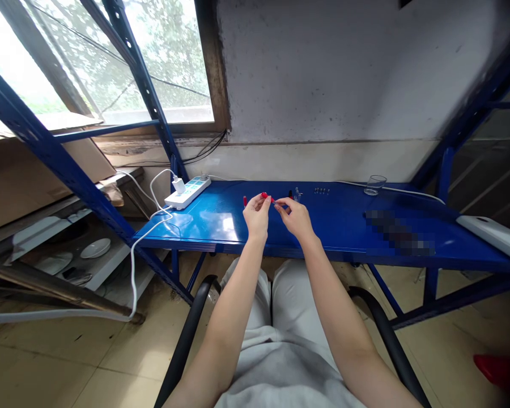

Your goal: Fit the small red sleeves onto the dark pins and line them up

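Note:
My left hand [257, 220] is raised over the front of the blue table, thumb and fingers closed on a small slender red piece [264, 195]. Close by on its right, my right hand [296, 217] pinches at the near end of the same piece; its fingertips hide what exactly they grip. Another bit of red [245, 200] shows just left of my left hand. Behind my right hand lie small clear parts [297, 195] with something dark beside them. Farther back, several tiny pale parts [322, 191] sit in a row.
A white power strip [182, 195] with a plug and cables occupies the left of the blue table [335, 232]. On the right are a drinking glass [374, 186], a dark blurred-out object [397, 233] and a white device [493, 233]. Blue posts frame both sides.

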`<state>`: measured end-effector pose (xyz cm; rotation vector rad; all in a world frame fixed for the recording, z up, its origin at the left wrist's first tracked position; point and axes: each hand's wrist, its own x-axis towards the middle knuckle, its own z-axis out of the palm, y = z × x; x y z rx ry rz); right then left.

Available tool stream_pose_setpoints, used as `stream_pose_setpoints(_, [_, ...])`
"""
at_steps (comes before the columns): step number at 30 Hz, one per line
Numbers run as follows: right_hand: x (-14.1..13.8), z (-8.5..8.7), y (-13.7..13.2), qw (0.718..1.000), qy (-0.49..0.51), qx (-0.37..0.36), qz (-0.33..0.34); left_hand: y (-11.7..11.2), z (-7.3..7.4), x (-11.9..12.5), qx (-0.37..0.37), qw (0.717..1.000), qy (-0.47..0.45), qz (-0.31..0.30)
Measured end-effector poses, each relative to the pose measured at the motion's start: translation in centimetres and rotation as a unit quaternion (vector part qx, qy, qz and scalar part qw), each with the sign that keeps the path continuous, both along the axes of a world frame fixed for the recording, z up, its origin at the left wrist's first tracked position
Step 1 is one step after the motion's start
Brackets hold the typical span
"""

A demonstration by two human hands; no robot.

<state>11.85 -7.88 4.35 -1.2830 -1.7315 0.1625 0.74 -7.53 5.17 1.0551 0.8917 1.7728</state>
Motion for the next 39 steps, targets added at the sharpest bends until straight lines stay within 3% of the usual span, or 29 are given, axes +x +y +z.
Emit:
stream_pose_setpoints(5, [1.5, -0.7, 0.9, 0.999, -0.024, 0.005, -0.031, 0.8, -0.5, -0.1, 0.019, 0.999, 0.018, 0.03])
stream_pose_setpoints(9, [3.0, -1.0, 1.7, 0.997, 0.034, -0.02, -0.065, 2.2, -1.6, 0.5, 0.028, 0.998, 0.055, 0.02])
stream_pose_setpoints(13, [4.8, -0.5, 2.5, 0.989, 0.088, -0.07, -0.098, 4.1, -3.2, 1.7, 0.025, 0.988, 0.15, -0.001])
stream_pose_setpoints(19, [8.3, -1.3, 4.2, 0.969, 0.053, -0.168, -0.171, 7.1, -4.7, 2.6, -0.018, 0.945, 0.325, -0.02])
stream_pose_setpoints(23, [9.3, -2.3, 5.3, 0.956, 0.022, -0.235, -0.175, 8.7, -4.9, 3.0, -0.046, 0.909, 0.413, -0.035])
stream_pose_setpoints(27, [9.0, -2.8, 5.9, 0.95, -0.019, -0.252, -0.184, 9.4, -4.8, 3.7, -0.055, 0.881, 0.468, -0.03])
stream_pose_setpoints(39, [8.4, -4.1, 7.2, 0.947, -0.076, -0.231, -0.211, 9.3, -3.7, 5.8, -0.076, 0.845, 0.529, -0.005])
